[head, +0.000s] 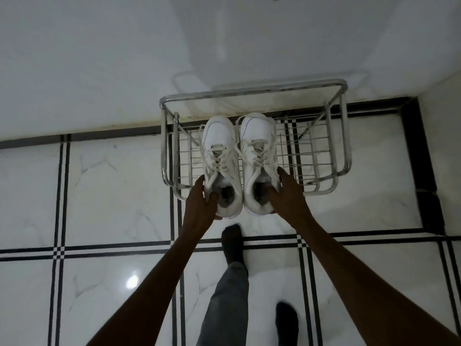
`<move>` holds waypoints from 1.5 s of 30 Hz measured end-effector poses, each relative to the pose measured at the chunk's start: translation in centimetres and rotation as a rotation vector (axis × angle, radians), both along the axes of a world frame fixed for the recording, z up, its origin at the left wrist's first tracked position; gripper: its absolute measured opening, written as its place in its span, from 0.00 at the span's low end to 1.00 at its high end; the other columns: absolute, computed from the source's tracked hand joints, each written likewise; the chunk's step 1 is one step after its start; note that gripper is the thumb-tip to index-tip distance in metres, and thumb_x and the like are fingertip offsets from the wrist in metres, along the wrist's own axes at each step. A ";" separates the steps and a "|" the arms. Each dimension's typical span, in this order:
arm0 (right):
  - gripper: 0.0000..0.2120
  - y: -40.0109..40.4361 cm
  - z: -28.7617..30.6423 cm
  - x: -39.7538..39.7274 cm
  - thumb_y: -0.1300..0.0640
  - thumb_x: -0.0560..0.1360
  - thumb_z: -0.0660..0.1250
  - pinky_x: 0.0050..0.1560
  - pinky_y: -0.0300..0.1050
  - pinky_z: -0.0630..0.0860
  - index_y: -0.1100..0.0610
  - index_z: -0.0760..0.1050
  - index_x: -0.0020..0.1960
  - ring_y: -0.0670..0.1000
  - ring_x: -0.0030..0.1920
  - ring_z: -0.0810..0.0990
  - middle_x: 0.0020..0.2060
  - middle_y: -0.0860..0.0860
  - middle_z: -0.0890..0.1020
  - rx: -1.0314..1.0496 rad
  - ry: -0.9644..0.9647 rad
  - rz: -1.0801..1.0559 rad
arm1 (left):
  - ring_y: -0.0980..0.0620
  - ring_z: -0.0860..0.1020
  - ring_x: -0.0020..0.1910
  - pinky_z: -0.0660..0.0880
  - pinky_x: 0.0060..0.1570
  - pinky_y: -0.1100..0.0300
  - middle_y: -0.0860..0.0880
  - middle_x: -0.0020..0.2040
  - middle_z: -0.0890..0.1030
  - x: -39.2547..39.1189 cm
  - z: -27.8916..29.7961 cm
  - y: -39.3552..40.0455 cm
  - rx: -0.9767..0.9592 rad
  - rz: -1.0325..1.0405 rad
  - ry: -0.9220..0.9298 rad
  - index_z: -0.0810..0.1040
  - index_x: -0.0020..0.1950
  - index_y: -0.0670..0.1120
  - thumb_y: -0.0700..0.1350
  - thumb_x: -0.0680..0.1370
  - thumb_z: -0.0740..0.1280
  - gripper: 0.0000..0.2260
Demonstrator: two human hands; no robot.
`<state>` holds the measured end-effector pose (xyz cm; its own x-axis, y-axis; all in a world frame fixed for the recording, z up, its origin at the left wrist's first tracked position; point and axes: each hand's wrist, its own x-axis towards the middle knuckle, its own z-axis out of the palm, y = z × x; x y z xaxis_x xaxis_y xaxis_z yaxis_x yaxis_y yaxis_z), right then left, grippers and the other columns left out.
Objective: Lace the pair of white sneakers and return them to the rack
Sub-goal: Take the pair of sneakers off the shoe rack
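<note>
Two white laced sneakers sit side by side over the metal wire rack [324, 156], toes pointing toward the wall. My left hand [202, 201] grips the heel collar of the left sneaker [219, 156], thumb inside the opening. The right sneaker [258, 151] is held the same way at its heel by my right hand [287, 196]. Both heels stick out past the rack's front bar. Whether the soles rest on the wire shelf is unclear.
The rack stands on a white marble floor [112, 191] with black inlay lines, against a white wall [124, 58]. My legs in grey trousers and dark socks [233, 240] are just in front of the rack. A dark border strip runs at the right [419, 158].
</note>
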<state>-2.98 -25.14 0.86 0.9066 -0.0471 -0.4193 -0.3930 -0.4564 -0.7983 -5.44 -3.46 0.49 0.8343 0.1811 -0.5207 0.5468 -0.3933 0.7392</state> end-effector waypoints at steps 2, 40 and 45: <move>0.21 -0.8 0.4 -2.9 0.63 0.78 0.66 0.59 0.33 0.72 0.59 0.70 0.71 0.51 0.63 0.77 0.62 0.56 0.80 0.001 -0.055 0.019 | 0.52 0.82 0.52 0.84 0.35 0.60 0.44 0.66 0.78 -3.2 0.6 -0.8 0.005 0.025 -0.073 0.66 0.78 0.44 0.38 0.83 0.63 0.23; 0.24 -0.8 -36.8 -32.0 0.53 0.76 0.69 0.61 0.53 0.76 0.60 0.70 0.69 0.60 0.65 0.74 0.64 0.60 0.75 -0.393 -0.063 0.056 | 0.50 0.82 0.53 0.83 0.52 0.50 0.49 0.59 0.81 -32.7 -38.3 -1.0 0.051 0.026 0.034 0.69 0.75 0.54 0.60 0.77 0.70 0.28; 0.09 4.8 -34.2 -31.0 0.57 0.78 0.66 0.52 0.48 0.80 0.60 0.80 0.55 0.53 0.51 0.80 0.54 0.55 0.78 -0.359 -0.371 0.201 | 0.53 0.80 0.56 0.80 0.55 0.54 0.52 0.58 0.81 -30.6 -37.2 -0.9 0.022 0.088 -0.181 0.80 0.64 0.49 0.56 0.81 0.67 0.16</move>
<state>-33.94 -20.34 -33.32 0.9963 0.0614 -0.0595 0.0084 -0.7624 -0.6471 -36.05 -4.31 -36.70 0.8944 0.2673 -0.3587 0.4387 -0.3671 0.8203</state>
